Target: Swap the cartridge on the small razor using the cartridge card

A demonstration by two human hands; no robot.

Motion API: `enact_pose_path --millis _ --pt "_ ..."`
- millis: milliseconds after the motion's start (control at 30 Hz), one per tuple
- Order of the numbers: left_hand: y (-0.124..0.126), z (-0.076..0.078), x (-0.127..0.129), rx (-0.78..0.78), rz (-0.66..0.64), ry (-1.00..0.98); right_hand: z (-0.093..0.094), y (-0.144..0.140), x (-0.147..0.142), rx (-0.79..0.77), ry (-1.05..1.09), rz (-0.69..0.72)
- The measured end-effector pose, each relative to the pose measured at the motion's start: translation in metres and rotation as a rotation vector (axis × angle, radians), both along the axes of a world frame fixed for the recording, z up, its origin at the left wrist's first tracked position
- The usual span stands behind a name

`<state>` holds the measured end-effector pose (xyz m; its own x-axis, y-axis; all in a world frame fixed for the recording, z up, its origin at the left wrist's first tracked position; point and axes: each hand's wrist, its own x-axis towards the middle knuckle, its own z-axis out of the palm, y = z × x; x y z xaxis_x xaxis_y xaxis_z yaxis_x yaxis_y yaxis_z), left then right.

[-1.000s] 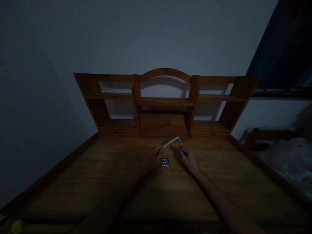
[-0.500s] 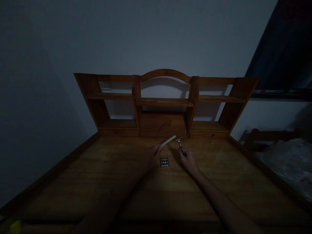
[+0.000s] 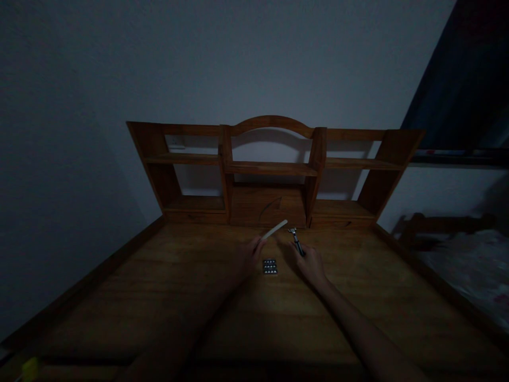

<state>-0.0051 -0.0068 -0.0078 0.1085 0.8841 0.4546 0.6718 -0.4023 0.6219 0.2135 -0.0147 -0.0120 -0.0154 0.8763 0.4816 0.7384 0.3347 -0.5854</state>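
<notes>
In dim light, my left hand (image 3: 247,257) grips one end of a pale flat stick (image 3: 275,228) that slants up and to the right over the wooden desk (image 3: 159,297). My right hand (image 3: 310,262) is closed around the dark handle of a razor (image 3: 296,239), whose metal head points away from me. The stick's tip and the razor head sit a short gap apart. Between my two hands a small dark pack of blades (image 3: 269,266) lies flat on the desk.
A wooden hutch with shelves (image 3: 270,167) stands at the back of the desk against a white wall. A bed with a wooden frame (image 3: 457,249) is to the right. Something small and yellow (image 3: 27,367) lies at the near left corner.
The stick's tip has drawn away from the razor head, leaving a small gap. Both hands stay in about the same place; the view shifted slightly.
</notes>
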Motion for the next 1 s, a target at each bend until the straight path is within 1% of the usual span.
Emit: enact_pose_path --millis 100,167,267,367,500,667,800,900,1000 --pt "-0.0016 0.0002 0.0005 0.030 -0.093 0.013 0.0003 -0.0001 -0.0002 0.001 0.001 0.001" --pt "-0.0017 0.0000 0.0016 0.026 -0.115 0.035 0.0004 0.0001 -0.0001 -0.005 -0.004 -0.006" --pt "0.0000 0.0000 0.0012 -0.004 -0.089 0.039 0.0008 0.0005 0.0000 0.003 -0.019 -0.020" --pt "0.0012 0.0006 -0.0012 -0.001 -0.087 0.013 0.0012 0.0007 0.0001 0.023 -0.015 -0.010" --pt "0.0003 0.0005 -0.0014 -0.014 -0.056 0.025 0.0006 0.0011 -0.0004 0.020 -0.010 0.002" --pt "0.0008 -0.0020 0.0002 0.017 -0.078 0.045 0.0010 0.0001 -0.0011 0.033 0.004 0.003" --pt "0.0018 -0.0039 -0.0013 0.023 -0.021 -0.028 0.0025 -0.0011 -0.0006 0.010 0.008 0.021" --pt "0.0015 -0.0038 -0.0002 0.038 -0.061 -0.032 0.0019 -0.0005 -0.0002 -0.002 0.015 0.015" --pt "0.0011 -0.0027 0.0020 0.002 -0.104 0.005 0.0007 0.0004 -0.0001 0.002 0.008 0.009"
